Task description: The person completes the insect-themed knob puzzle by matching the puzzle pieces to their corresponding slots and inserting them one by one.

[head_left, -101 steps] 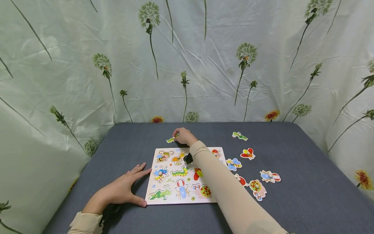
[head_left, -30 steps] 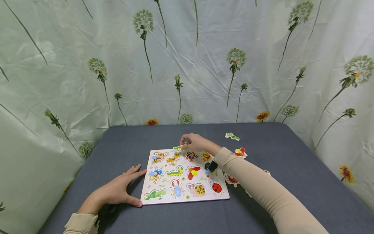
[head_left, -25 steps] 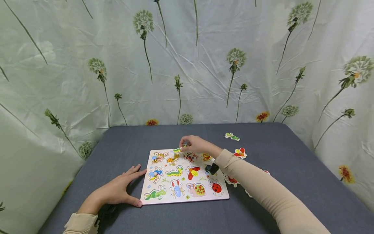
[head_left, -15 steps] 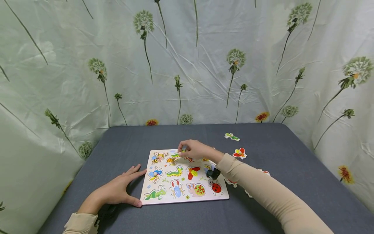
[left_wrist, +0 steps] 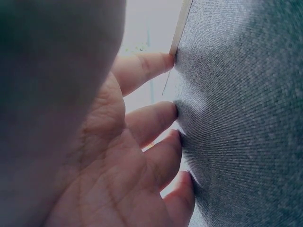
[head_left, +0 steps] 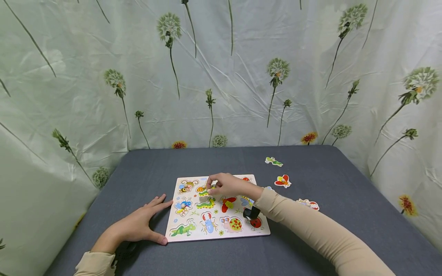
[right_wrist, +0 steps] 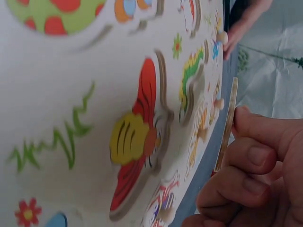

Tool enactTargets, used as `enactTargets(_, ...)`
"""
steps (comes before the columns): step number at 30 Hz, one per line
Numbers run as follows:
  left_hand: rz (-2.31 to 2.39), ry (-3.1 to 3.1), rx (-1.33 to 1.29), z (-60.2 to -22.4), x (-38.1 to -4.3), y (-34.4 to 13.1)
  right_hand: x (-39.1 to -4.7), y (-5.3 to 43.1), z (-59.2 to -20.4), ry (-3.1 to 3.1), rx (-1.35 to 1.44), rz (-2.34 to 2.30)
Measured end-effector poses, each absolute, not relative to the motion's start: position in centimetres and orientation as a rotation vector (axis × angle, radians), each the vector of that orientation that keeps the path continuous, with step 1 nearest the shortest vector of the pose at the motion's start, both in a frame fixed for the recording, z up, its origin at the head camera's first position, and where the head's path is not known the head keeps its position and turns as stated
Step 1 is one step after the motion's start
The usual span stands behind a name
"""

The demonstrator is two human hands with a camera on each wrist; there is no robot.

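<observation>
My right hand (head_left: 226,185) pinches a green caterpillar puzzle piece (head_left: 203,193) above the pink-edged wooden puzzle board (head_left: 197,237). The piece hovers just behind the caterpillar-shaped recess (head_left: 205,204). From the right wrist, the piece (right_wrist: 227,125) shows edge-on at the fingertips, raised off the board; its knob is hidden by the fingers. My left hand (head_left: 141,223) lies with spread fingers at the board's left edge, thumb at the near corner. In the left wrist view, the fingertips of that hand (left_wrist: 128,156) touch the grey cloth, one of them at the board's edge.
Loose pieces lie right of the board: a grasshopper (head_left: 274,161), a red-winged insect (head_left: 283,181) and a beetle (head_left: 308,204) partly behind the right sleeve. Knobbed pieces, such as a bee (head_left: 187,186) and a blue mosquito (head_left: 183,206), sit in the board.
The right hand has brought the caterpillar piece from the cloth behind the board, over the back edge, toward the near side. The left hand stays at the board's left edge.
</observation>
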State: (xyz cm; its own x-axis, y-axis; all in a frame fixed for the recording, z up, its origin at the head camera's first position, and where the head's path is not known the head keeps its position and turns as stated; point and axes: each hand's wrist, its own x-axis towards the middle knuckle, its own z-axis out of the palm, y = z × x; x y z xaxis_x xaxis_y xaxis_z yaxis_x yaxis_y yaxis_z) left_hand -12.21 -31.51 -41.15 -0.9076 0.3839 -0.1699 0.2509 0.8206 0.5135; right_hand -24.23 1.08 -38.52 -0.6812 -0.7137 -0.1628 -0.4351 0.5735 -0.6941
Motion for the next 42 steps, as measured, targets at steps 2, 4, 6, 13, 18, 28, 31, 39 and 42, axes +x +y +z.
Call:
enactTargets(2,0.721,2.738,0.481,-41.1,-12.2,-31.5,-23.9,0.8,-38.5,2.374,-0.938,-0.868)
enactTargets(4,0.723,2.739,0.485,-41.1,-12.2,-31.6,-23.6,0.5,-38.6,2.380,-0.955,-0.853)
enactTargets(6,0.729,2.737,0.488,-41.1,-12.1,-31.6,-23.2,0.3,-38.6,2.384,-0.969,-0.839)
enactTargets(13,0.745,2.729,0.468,-41.2,-12.1,-31.6,-22.5,0.0,-39.0,2.391,-0.993,-0.814)
enactTargets(18,0.754,2.721,0.463,-41.4,-12.2,-31.7,-22.2,-0.3,-39.1,2.423,-0.985,-0.770)
enactTargets(28,0.750,2.704,0.481,-41.4,-12.2,-31.6,-21.8,-0.6,-39.5,2.461,-0.979,-0.741)
enactTargets(31,0.738,2.703,0.474,-41.4,-12.3,-31.6,-21.7,-0.7,-39.6,2.470,-0.968,-0.733)
enactTargets(39,0.747,2.705,0.456,-41.6,-12.4,-31.6,-21.6,-0.8,-39.4,2.474,-0.970,-0.721)
enactTargets(42,0.748,2.706,0.461,-41.5,-12.4,-31.6,-21.7,-0.7,-39.3,2.489,-0.985,-0.701)
